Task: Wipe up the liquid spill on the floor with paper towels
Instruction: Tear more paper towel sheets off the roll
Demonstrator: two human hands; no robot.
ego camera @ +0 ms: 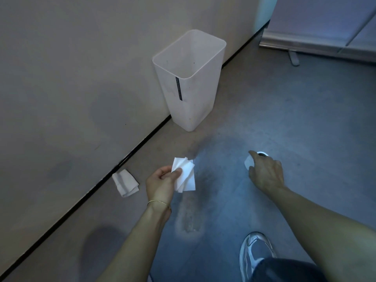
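— Spill (189, 216) is lying on the floor (284, 119) just below the left hand (160, 184), whose fingers (177, 172) are pinching folded paper towels (185, 176).

— And the right hand (266, 171)?

— Closing loosely over a white roll (251, 160), I think. I'm worrying about the shoe (255, 253) stepping near the puddle and tracking it. A used towel (125, 182) is sitting by the wall (61, 78).
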